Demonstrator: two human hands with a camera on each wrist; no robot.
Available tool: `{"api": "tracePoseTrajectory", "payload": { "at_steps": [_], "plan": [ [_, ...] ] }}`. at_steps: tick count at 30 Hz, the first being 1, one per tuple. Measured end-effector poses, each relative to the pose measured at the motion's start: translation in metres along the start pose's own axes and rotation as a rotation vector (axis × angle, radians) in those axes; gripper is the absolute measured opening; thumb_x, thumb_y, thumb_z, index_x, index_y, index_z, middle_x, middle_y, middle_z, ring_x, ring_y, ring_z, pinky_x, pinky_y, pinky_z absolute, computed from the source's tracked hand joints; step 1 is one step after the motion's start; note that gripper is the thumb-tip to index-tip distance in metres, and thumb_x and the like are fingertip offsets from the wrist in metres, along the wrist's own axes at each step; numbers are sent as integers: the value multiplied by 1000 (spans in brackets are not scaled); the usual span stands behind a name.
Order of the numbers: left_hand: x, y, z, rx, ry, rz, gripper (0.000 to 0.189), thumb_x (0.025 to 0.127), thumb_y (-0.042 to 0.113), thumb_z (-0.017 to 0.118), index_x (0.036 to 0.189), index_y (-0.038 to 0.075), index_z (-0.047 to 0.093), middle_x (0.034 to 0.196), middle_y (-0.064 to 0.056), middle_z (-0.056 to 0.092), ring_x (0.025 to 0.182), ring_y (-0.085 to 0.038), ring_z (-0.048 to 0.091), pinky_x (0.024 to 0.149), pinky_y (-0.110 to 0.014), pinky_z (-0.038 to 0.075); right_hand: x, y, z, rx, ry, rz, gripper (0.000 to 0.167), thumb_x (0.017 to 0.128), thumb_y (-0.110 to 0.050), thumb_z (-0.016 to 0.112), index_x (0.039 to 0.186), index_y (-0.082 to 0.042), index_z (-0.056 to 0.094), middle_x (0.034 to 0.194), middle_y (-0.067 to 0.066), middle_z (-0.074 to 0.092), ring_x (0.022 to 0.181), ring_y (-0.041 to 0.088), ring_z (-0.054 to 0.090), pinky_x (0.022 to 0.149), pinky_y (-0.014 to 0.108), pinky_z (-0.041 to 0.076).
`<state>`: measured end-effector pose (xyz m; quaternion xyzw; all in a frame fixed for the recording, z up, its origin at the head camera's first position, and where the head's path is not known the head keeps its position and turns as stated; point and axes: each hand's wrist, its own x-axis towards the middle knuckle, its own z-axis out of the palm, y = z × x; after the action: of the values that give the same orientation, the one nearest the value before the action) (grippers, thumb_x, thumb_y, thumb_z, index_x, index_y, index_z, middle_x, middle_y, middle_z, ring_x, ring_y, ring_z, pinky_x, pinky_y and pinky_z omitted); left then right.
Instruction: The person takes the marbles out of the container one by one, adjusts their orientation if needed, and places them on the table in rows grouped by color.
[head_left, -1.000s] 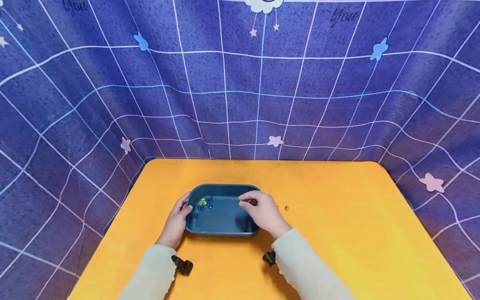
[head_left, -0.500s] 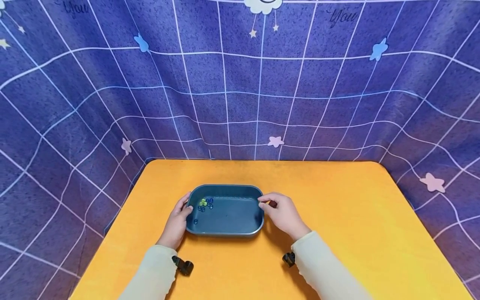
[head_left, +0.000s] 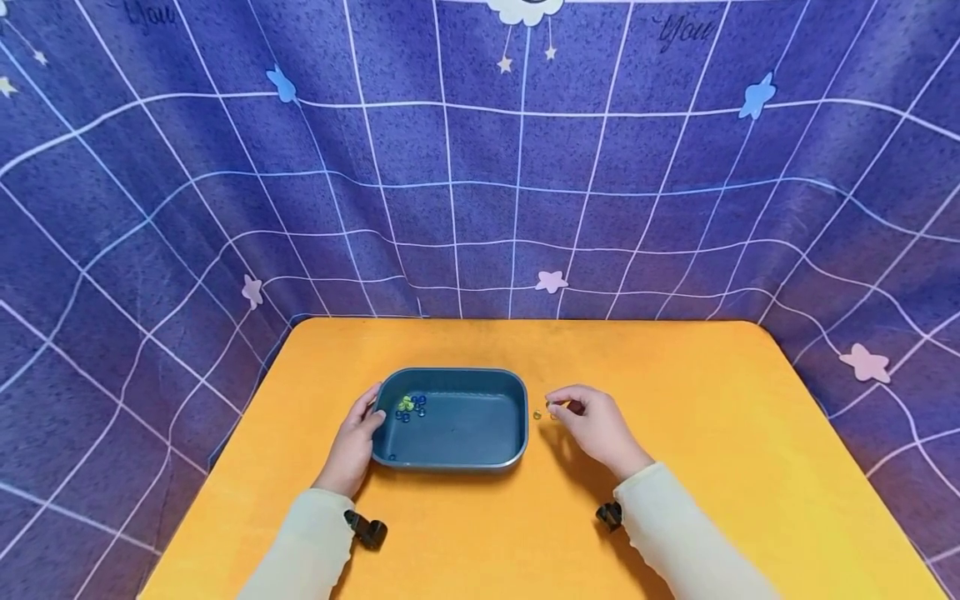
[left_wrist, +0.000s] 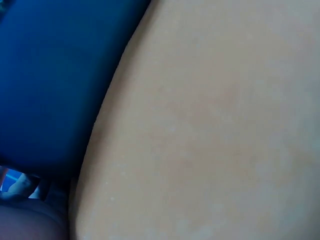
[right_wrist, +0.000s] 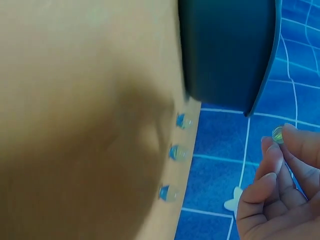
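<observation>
A dark teal rectangular tray (head_left: 457, 460) stands on the table, with several blue and yellow-green glass marbles (head_left: 406, 404) in its left part. My left hand (head_left: 357, 442) grips the tray's left end, thumb over the rim; in the left wrist view the tray's wall (left_wrist: 50, 85) hides most of that hand. Right of the tray, my right hand (head_left: 600, 425) is raised over the table. Between thumb and forefinger it pinches a yellow-green glass marble (right_wrist: 278, 134). Below it, three clear marbles (right_wrist: 177, 152) lie in a row on the table; my hand partly hides them in the head view.
An orange-yellow tabletop (head_left: 712, 442) extends on both sides of the tray. Behind and beside it hangs a blue-purple grid-patterned cloth (head_left: 480, 208) with stars. Black wrist cameras sit at both cuffs.
My right hand has moved rightward from over the tray to beyond its right rim. One blue marble has rolled towards the tray's near left corner. The left hand and tray have stayed put.
</observation>
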<state>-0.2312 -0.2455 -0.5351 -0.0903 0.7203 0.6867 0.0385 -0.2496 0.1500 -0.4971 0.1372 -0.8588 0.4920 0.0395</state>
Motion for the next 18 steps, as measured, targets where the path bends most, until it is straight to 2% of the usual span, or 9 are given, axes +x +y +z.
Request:
{"api": "tracePoseTrajectory", "payload": {
  "at_steps": [5, 11, 18],
  "plan": [
    [1, -1, -1, 4, 0, 1, 54, 112, 19, 41, 164, 26, 28, 170, -1, 20, 156, -20, 13, 125, -46, 14, 1, 9, -9, -23, 21, 7, 12, 96, -12, 74, 107, -12, 79, 95, -2, 72, 72, 17, 57, 62, 27, 48],
    [0, -3, -6, 2, -16, 0, 55, 112, 19, 40, 165, 26, 25, 171, 0, 16, 156, -21, 11, 125, -45, 14, 4, 19, -13, 6, 30, 10, 14, 96, -12, 74, 109, -9, 78, 92, 0, 73, 72, 17, 59, 62, 27, 48],
    [1, -1, -1, 0, -17, 9, 54, 112, 20, 41, 165, 26, 27, 170, 0, 19, 156, -20, 13, 125, -46, 14, 4, 33, -21, -18, 14, 41, 20, 98, -15, 71, 116, -5, 76, 97, 5, 74, 73, 17, 61, 63, 29, 50]
  ]
}}
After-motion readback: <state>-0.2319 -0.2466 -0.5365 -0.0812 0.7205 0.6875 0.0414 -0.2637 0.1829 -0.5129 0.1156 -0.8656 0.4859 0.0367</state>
